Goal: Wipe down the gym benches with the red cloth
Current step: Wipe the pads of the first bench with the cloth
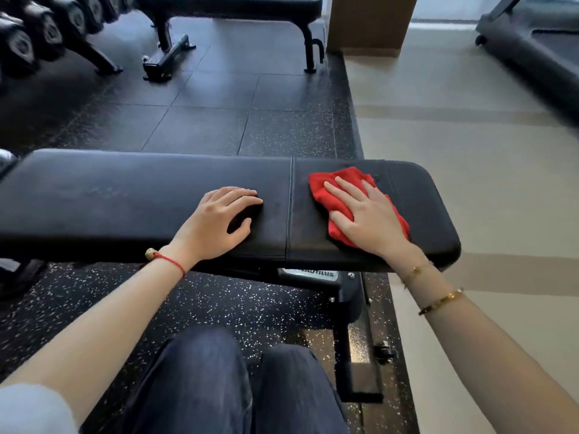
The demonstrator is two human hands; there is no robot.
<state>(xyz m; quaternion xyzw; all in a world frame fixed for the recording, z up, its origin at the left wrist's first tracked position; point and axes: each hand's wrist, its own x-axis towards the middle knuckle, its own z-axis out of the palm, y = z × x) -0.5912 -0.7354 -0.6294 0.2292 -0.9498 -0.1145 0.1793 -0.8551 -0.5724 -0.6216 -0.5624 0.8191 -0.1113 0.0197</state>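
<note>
- Right of centre in the frame, right hand (365, 214) flat on red cloth (332, 195), fingers straight and spread, pressing it down, not curled round it.
- Cloth lies on short end pad of near bench (125, 195), just right of the pad seam (290, 208).
- Left hand (219, 220) bare on long pad just left of seam, fingers loosely bent, holding nothing, looks like bracing.
- Bench long axis runs left-right across frame; most unwiped surface likely lies left of cloth.
- Key relation: next stroke probably goes leftward over seam, straight toward left hand, which sits in the path.
- Second bench (232, 4) at top of frame, well apart, likely still to do.
</note>
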